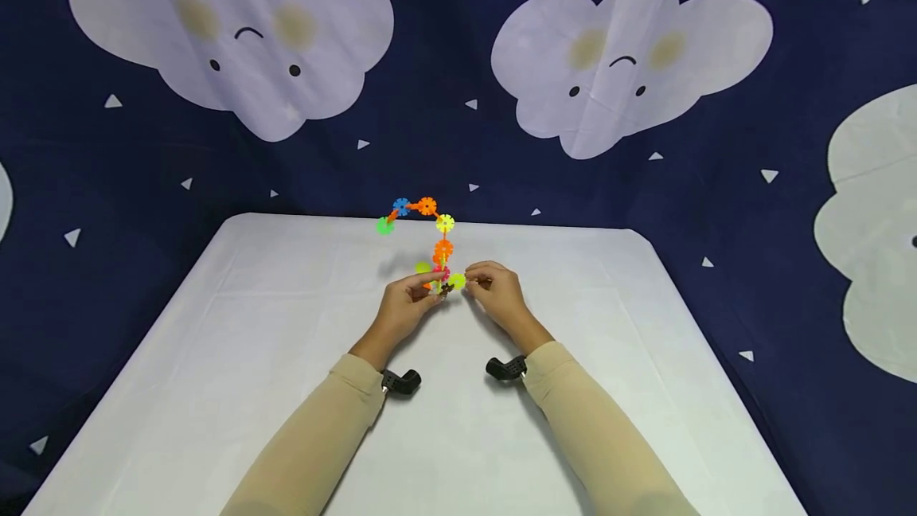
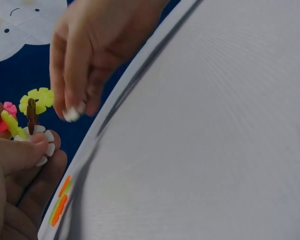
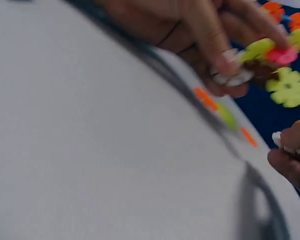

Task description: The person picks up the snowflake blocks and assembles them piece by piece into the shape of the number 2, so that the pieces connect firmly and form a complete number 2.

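A chain of notched plastic snowflake discs [image 1: 443,248] in orange, yellow, pink, blue and green rises above the white table and bends left at its top. My left hand [image 1: 404,310] holds its lower end, with thumb and fingers pinching a white disc [image 2: 50,149]. Beside that disc stand a brown disc [image 2: 31,117] and a yellow-green disc [image 2: 44,96]. Just to the right, my right hand [image 1: 501,297] pinches a small white snowflake disc [image 2: 71,115], mostly covered by the fingertips. A gap separates this piece from the chain.
Orange and yellow-green pieces [image 3: 226,116] show near the table's far edge; whether they join the chain I cannot tell. The white table [image 1: 286,388] stretches below both forearms. Behind hangs a dark blue cloth [image 1: 430,150] printed with clouds. Black wrist cameras [image 1: 403,382] sit on both wrists.
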`<state>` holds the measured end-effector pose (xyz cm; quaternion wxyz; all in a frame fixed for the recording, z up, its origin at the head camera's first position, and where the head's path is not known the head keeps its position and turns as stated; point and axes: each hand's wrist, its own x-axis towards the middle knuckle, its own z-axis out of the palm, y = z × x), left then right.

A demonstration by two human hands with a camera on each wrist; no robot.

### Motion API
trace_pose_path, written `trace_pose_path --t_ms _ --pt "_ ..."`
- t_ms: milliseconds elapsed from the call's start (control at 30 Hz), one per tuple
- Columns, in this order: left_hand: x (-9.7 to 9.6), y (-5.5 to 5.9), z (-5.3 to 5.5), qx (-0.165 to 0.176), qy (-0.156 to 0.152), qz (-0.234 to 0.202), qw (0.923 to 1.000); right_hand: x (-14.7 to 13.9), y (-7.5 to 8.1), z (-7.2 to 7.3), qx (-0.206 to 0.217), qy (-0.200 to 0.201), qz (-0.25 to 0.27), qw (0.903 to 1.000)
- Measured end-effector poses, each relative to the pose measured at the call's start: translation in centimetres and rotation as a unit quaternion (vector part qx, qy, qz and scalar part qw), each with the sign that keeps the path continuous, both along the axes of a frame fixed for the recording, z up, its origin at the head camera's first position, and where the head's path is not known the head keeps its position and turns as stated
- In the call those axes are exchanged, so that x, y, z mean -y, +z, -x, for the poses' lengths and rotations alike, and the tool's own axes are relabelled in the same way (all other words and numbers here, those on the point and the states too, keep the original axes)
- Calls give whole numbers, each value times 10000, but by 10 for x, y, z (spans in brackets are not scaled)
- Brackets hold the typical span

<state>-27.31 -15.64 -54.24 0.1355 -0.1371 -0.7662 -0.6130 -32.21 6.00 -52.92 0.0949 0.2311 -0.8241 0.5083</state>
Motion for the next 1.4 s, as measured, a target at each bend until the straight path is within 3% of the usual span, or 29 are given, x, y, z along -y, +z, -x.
trace_pose_path --t_ms 133,267,533,1033,1200,1400 --pt "-2 1 -1 97 -32 64 9999 -14 10 -11 481 335 871 9945" --pt "-3 2 -3 156 -83 191 9997 -23 10 -14 503 602 1126 9905" --pt "-4 0 -2 74 -149 284 9995 -34 8 -16 728 590 825 9922" --pt "-2 0 -2 -55 -481 578 9972 -41 11 -14 781 1347 485 9866" --pt "-2 0 -2 -188 -507 941 9941 -45 14 -14 1002 1502 301 9831" --pt "-3 -1 -1 -125 -646 1070 9921 -48 17 -14 1301 1658 248 9772"
